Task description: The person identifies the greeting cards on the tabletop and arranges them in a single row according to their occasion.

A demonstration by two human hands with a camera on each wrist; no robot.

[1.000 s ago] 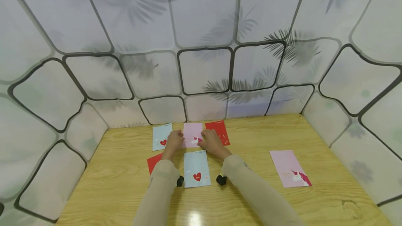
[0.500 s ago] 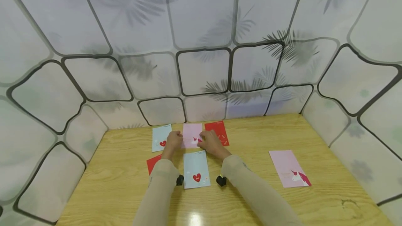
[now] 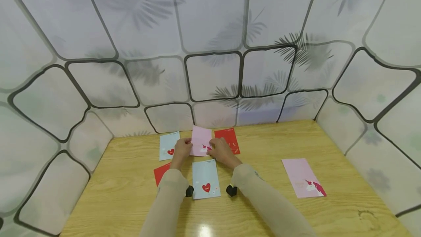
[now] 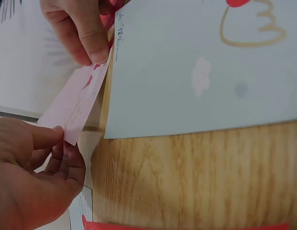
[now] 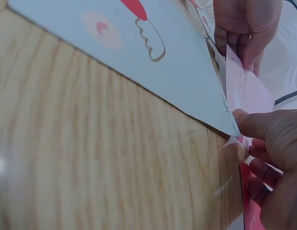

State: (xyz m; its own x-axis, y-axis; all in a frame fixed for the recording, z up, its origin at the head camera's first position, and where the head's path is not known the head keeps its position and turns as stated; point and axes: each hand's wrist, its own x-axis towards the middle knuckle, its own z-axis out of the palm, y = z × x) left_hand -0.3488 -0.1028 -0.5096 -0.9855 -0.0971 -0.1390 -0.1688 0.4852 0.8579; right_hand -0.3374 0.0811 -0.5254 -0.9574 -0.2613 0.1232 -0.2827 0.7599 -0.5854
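Between both hands is a pink unicorn card [image 3: 201, 139], tilted up off the table at the back. My left hand [image 3: 182, 150] pinches its left edge between thumb and fingers, seen closely in the left wrist view, where the card [image 4: 74, 103] slants upward. On the opposite edge, my right hand [image 3: 222, 151] pinches the lower right corner; the right wrist view shows that thumb on the card [image 5: 246, 88]. A light blue heart card [image 3: 205, 175] lies just in front. Beside the left hand lies another light blue card [image 3: 167, 143], and a red card [image 3: 232, 143] is partly under the right hand.
A second red card [image 3: 161, 173] is half hidden by the left forearm. Farther right, another pink unicorn card [image 3: 303, 176] lies alone on the wooden table [image 3: 263, 145]. Patterned fabric walls [image 3: 213, 76] close off the back and sides.
The pink card between the hands lay flat before; now its far edge is raised and tilted. The left hand has closed onto its left edge. The other cards have stayed put.
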